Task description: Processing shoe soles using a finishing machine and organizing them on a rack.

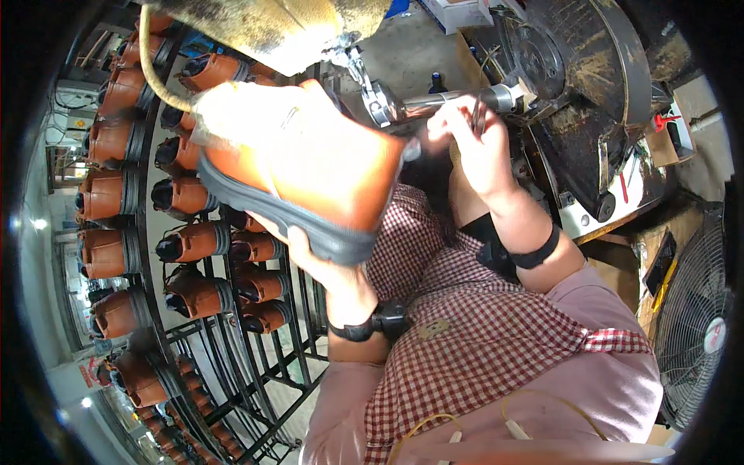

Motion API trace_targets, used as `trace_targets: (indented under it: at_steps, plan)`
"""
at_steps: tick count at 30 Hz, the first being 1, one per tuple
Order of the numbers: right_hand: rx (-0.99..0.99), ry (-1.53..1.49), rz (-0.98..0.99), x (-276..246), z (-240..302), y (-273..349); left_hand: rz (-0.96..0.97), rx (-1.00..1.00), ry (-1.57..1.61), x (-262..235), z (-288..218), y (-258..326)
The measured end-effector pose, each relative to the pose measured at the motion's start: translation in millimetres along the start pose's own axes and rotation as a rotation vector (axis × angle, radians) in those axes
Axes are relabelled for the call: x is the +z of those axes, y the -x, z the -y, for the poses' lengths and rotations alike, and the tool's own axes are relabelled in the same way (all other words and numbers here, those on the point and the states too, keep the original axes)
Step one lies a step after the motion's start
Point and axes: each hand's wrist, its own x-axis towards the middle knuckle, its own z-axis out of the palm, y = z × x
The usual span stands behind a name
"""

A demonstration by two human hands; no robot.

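A brown boot [333, 167] with a thick dark grey sole is tilted in front of me, its toe end toward the left. My left hand [322, 260] grips it from below, fingers partly hidden behind the sole. Bright light washes out much of its upper. Beyond the boot's right end, my right hand [480, 151] is raised with fingers bent around a small, thin dark tool [478, 116], blurred and too unclear to name. That hand stands a little apart from the boot.
A worn lamp shade [271, 31] hangs close above the boot, beside a metal arm [442, 102]. A black rack [147, 271] of brown boots stands left. On the right are a dark machine [597, 85], a worktable [620, 205] with tools and a fan [694, 325].
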Motion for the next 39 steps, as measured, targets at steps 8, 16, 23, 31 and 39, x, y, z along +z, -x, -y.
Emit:
trace_targets:
  at_steps: [8, 16, 23, 31, 39]
  plan:
    - [0.216, 0.005, 0.204, 8, 36, -3, 0.51, -0.042, -0.44, 56, -24, -53]
    - [0.195, 0.08, 0.234, -5, 39, 5, 0.459, -0.182, -0.205, 54, 0, -58]
    - [0.125, 0.173, 0.211, -4, 39, 5, 0.354, -0.247, -0.235, 75, -13, -42]
    - [0.059, 0.273, 0.136, -3, 42, -3, 0.452, -0.216, -0.211, 71, -8, -60]
    - [-0.01, 0.357, 0.093, -7, 36, -11, 0.41, -0.334, -0.21, 75, 17, -96]
